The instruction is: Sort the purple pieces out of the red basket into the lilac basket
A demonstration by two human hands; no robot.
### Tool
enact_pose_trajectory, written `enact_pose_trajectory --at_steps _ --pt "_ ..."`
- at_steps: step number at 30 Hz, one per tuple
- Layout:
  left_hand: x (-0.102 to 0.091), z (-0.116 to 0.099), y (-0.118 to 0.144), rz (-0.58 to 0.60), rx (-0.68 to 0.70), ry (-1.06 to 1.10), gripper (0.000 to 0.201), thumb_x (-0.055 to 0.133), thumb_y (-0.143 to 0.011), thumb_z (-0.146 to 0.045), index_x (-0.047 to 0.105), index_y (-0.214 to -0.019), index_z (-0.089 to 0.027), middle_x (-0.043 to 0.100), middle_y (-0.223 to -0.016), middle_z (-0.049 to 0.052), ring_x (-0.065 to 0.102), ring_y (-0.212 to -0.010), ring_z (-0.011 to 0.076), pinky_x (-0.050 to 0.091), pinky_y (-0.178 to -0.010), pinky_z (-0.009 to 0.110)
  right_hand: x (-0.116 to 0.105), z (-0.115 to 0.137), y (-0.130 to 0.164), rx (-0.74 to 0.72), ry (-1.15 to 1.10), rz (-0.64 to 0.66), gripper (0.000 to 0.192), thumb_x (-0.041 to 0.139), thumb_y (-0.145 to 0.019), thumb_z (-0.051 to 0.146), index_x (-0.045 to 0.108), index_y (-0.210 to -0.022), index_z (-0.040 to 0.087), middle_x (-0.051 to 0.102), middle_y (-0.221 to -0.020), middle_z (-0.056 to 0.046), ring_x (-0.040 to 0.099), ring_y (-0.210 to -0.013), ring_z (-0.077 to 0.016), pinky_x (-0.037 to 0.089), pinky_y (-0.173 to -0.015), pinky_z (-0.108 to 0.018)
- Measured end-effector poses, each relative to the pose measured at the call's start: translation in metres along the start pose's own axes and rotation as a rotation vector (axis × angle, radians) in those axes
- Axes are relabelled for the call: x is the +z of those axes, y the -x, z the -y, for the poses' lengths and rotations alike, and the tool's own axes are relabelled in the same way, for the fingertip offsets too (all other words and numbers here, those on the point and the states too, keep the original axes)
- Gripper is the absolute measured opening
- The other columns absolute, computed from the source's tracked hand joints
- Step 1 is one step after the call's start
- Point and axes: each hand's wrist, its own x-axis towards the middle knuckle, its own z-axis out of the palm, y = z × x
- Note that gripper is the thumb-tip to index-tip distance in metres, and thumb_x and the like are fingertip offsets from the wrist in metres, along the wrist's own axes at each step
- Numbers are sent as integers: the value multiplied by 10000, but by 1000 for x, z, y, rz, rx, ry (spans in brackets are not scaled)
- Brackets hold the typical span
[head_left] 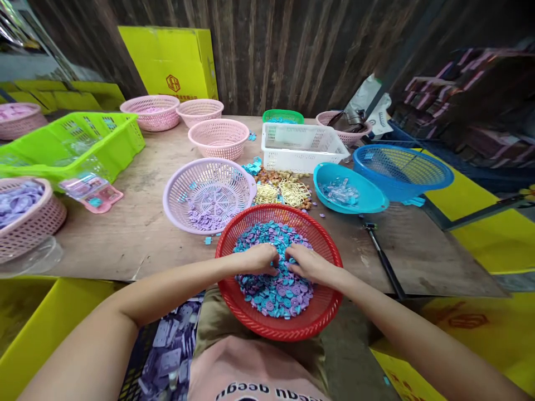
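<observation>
Sorting in progress: left hand (259,259) and right hand (308,264), fingers curled and nearly touching, pick among purple and blue pieces (273,289) in the near red basket (234,303); separating colours likely requires a single-piece pinch.

Baskets (209,192) crowd the table (134,234); bare wood left, seemingly reachable

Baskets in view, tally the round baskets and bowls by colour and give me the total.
Pink baskets: 6
Lilac basket: 1
Red basket: 1
Blue basket: 1
Turquoise bowl: 1
Green basket: 1
Total: 11
</observation>
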Motion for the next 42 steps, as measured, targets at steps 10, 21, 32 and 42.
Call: enact_pose_trajectory --at_steps 10,21,32,42 --pt "-2 6 -9 4 -132 410 91 617 -579 -236 618 -592 -147 562 -508 -16 515 -524 100 390 -551 205 0 -8 6 89 118 -6 63 450 -768 184 506 -768 155 560 -771 -52 499 -707 -147 323 -597 -236" --pt "-16 22 2 165 -412 1644 186 451 -584 -2 508 -701 -134 595 -629 -6 530 -547 50 434 -617 207 6 -1 4 -27 286 66 73 448 -764 152 510 -802 159 526 -846 -78 492 -793 -169 343 -662 -258" --pt "2 -4 -24 -103 -182 106 189 565 -658 -243 592 -800 -120 590 -852 92 538 -821 202 410 -691 271 -31 -13 23 89 -1344 153 188 498 -711 351 439 -743 176 359 -618 36 333 -526 -69 297 -468 -186" --pt "2 13 -34 -15 -147 178 117 567 -637 -216 582 -573 -119 547 -539 6 490 -546 115 359 -543 216 -38 -16 15 82 -888 20 237 440 -749 389 517 -779 167 472 -635 9 396 -534 -83 304 -473 -194"
